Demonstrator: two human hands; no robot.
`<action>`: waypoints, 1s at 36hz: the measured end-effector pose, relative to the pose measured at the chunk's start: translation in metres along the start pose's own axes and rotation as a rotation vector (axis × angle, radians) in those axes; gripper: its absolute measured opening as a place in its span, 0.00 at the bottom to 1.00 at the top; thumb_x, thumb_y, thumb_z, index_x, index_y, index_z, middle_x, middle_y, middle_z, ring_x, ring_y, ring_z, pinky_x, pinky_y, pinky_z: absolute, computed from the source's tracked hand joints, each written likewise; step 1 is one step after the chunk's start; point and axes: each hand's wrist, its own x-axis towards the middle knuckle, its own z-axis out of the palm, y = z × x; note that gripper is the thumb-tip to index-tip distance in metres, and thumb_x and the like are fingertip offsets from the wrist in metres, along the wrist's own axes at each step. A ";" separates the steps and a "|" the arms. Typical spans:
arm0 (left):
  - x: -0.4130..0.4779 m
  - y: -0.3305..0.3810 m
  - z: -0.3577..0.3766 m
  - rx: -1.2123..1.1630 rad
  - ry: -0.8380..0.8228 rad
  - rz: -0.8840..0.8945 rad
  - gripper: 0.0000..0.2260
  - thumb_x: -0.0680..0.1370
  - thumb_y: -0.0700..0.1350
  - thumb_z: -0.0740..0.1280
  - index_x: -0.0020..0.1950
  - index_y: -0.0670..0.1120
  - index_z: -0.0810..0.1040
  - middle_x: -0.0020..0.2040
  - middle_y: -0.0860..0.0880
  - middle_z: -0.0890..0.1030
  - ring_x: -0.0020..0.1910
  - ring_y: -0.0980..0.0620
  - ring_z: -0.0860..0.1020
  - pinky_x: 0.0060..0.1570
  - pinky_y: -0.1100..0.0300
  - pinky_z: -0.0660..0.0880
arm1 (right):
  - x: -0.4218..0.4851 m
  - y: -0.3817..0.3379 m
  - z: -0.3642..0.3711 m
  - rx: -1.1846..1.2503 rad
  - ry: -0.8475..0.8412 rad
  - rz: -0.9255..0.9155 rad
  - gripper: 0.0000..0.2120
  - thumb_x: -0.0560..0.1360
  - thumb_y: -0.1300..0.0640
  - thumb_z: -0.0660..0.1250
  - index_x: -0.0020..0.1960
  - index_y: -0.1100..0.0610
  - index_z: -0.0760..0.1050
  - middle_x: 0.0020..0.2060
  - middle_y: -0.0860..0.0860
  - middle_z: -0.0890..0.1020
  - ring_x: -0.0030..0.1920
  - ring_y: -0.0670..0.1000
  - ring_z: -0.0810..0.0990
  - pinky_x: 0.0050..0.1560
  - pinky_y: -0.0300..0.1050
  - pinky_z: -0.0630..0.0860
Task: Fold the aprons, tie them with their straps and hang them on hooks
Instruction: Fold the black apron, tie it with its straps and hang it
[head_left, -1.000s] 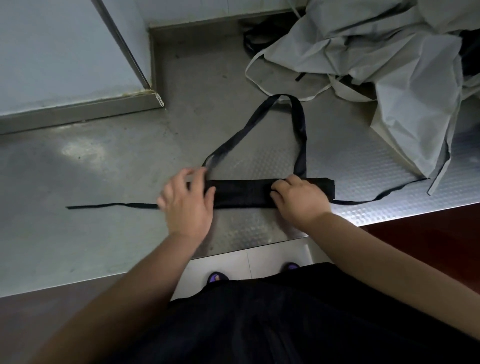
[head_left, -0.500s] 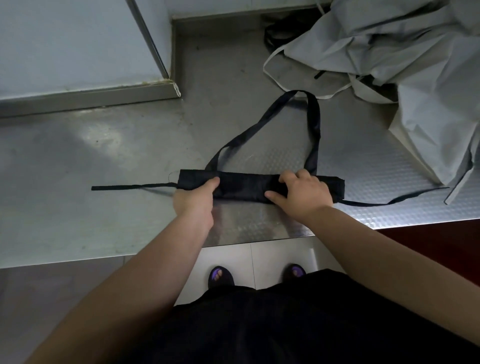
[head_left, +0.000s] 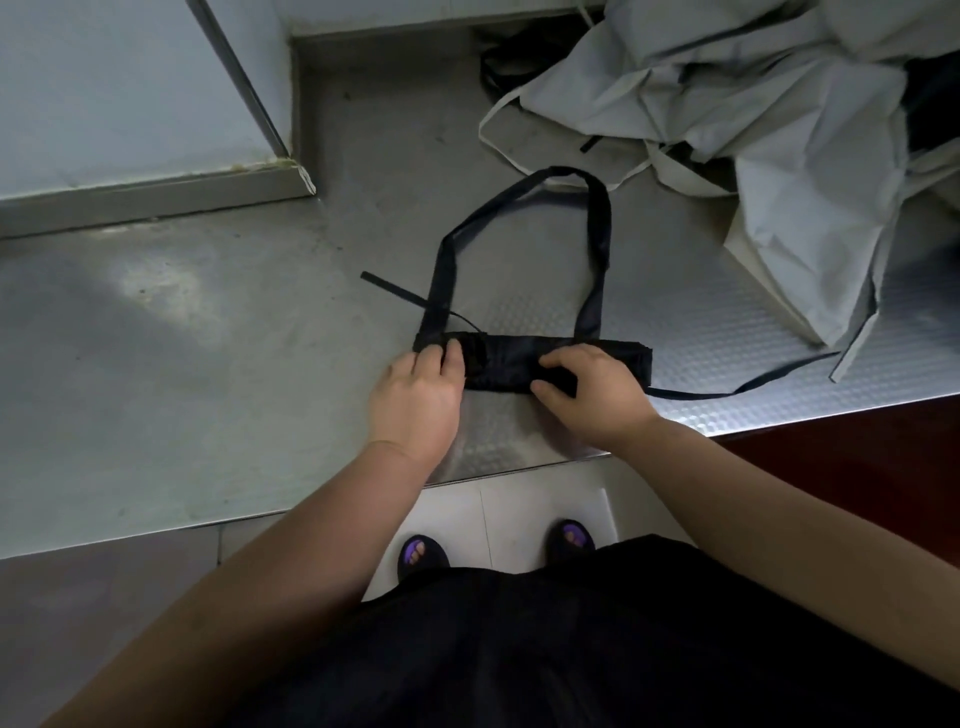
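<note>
One apron of several is in work. Head view: the black apron (head_left: 550, 358) is folded into a narrow band and laid across the table (head_left: 182, 338) near its front edge. The neck loop (head_left: 597, 234) is spread out behind the band. The left strap (head_left: 395, 291) is thrown up across the loop's left leg. The right strap (head_left: 727, 392) trails off to the right.

The right grip (head_left: 597, 395) is pinched round the band's middle, thumb on the near side. The left grip (head_left: 415, 400) is set on the band's left end; whether anything is pinched there cannot be told.

Judged: folding done, tying barely begun, hanging not done. No hooks are seen. The grey aprons (head_left: 753, 130) are heaped unfolded at back right, not yet handled.

The table is steel, part smooth, part embossed. A white panel (head_left: 104, 78) is seen at back left, pale floor tiles (head_left: 519, 509) below.
</note>
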 end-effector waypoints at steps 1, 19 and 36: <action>0.002 0.001 -0.001 0.021 -0.039 0.008 0.19 0.61 0.40 0.78 0.51 0.40 0.82 0.37 0.44 0.80 0.32 0.44 0.77 0.29 0.59 0.73 | -0.001 -0.001 0.001 0.008 0.020 0.003 0.16 0.76 0.54 0.66 0.62 0.59 0.75 0.58 0.55 0.77 0.59 0.52 0.75 0.52 0.29 0.61; 0.011 -0.008 -0.003 -0.137 -0.115 0.080 0.18 0.64 0.42 0.79 0.51 0.37 0.82 0.38 0.42 0.77 0.30 0.42 0.75 0.26 0.58 0.75 | 0.013 -0.017 -0.009 1.287 0.494 1.140 0.26 0.65 0.54 0.78 0.57 0.61 0.71 0.45 0.54 0.77 0.41 0.52 0.77 0.49 0.45 0.79; 0.021 -0.005 -0.005 -0.377 -0.161 0.119 0.14 0.69 0.42 0.72 0.52 0.36 0.80 0.46 0.41 0.77 0.40 0.39 0.77 0.37 0.53 0.78 | 0.013 -0.029 0.013 -0.518 -0.047 -0.043 0.24 0.79 0.61 0.54 0.74 0.59 0.57 0.64 0.57 0.67 0.63 0.59 0.68 0.60 0.49 0.67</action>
